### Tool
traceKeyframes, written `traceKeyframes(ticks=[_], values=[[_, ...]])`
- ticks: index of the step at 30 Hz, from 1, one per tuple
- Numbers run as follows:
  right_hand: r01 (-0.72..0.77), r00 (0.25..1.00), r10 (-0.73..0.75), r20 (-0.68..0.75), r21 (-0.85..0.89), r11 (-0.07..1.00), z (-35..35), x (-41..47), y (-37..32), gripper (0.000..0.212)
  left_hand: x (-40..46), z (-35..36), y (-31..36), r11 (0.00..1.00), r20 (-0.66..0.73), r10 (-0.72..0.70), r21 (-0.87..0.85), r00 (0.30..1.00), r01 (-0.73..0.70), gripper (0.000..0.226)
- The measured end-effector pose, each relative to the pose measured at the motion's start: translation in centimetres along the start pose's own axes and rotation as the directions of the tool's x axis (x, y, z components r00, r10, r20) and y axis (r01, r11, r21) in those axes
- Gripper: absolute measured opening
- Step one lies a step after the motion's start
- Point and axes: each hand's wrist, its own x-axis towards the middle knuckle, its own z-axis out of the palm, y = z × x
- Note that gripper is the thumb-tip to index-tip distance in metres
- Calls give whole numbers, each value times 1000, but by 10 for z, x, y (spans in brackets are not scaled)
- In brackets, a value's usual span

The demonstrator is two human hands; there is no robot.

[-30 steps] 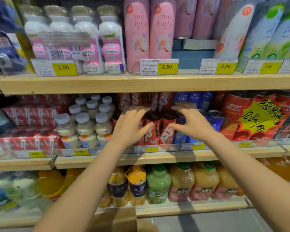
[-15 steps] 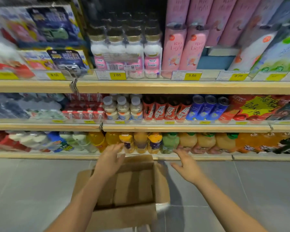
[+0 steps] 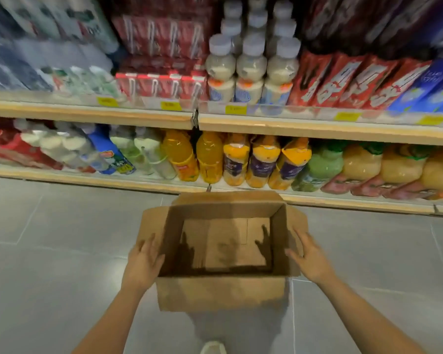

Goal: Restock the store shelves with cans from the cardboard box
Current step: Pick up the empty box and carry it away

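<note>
l hand (image 3: 144,261) & r hand (image 3: 311,259) grip slack beside cardboard box (image 3: 220,292); shelf labels blurred.

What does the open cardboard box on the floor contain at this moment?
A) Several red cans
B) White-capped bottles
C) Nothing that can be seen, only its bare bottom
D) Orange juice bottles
C: the inside of the cardboard box shows only its brown bottom with the shadows of the hands on it, while the left hand and the right hand are at its two sides.
</note>
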Motion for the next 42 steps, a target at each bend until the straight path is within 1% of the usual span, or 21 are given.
traceKeyframes(ticks=[2, 5, 8, 12, 15, 17, 19, 21, 23, 25, 28, 30, 33, 35, 36, 39, 40, 42], values=[[-40, 998, 40, -44, 0, 999, 32, 31, 17, 71, 31, 33, -28, 1000, -8, -10, 30, 1000, 10, 67], [-71, 992, 66, -109, -50, 996, 73, 65, 43, 81, 68, 78, -60, 997, -19, -27, 70, 999, 29, 79], [-112, 985, 101, -141, -71, 991, 101, 80, 64, 86, 81, 107, -73, 999, -4, -6, 37, 1000, 6, 76], [-44, 983, 37, -177, -34, 998, 116, 80, 70, 87, 74, 116, -68, 999, -35, 39, 37, 999, -37, 73], [-1, 986, -5, -169, -40, 999, 101, 70, 58, 85, 59, 92, -65, 999, -75, 24, 25, 997, -22, 72], [21, 991, -32, -133, -83, 996, 79, 52, 41, 83, 38, 61, -60, 1000, -70, 1, 17, 998, 0, 70], [16, 996, -27, -86, -135, 991, 51, 22, 17, 80, 9, 22, -52, 999, -51, -15, 28, 999, 16, 67], [8, 999, -16, -45, -167, 986, 17, -14, -13, 79, -28, -20, -43, 999, -50, -37, 30, 998, 39, 66], [31, 999, -33, -10, -180, 983, -15, -54, -40, 79, -73, -62, -34, 997, -59, -79, 20, 995, 81, 63], [79, 997, -75, 30, -208, 975, -44, -92, -67, 80, -118, -100, -26, 993, -90, -112, 12, 990, 113, 63], [174, 984, -163, 79, -172, 970, -79, -145, -107, 84, -189, -144, -25, 981, -133, -193, -17, 972, 193, 64], [263, 963, -247, 110, -172, 949, -94, -174, -133, 86, -233, -162, -36, 960, -144, -276, -83, 950, 266, 58], [403, 914, -379, 146, -204, 892, -103, -210, -172, 81, -295, -182, -59, 916, -173, -388, -180, 906, 358, 50], [486, 871, -452, 193, -208, 849, -101, -234, -201, 81, -339, -194, -70, 877, -218, -470, -225, 855, 424, 42], [528, 847, -489, 211, -215, 822, -97, -248, -217, 81, -362, -201, -74, 861, -235, -499, -245, 834, 446, 42], [667, 742, -612, 275, -201, 718, -76, -278, -255, 85, -431, -211, -92, 825, -293, -533, -385, 794, 413, 66], [687, 722, -622, 305, -206, 697, -66, -289, -266, 87, -454, -214, -99, 806, -303, -557, -423, 773, 415, 70], [742, 663, -652, 369, -210, 636, -43, -309, -290, 86, -495, -214, -118, 766, -333, -614, -471, 716, 438, 69]])
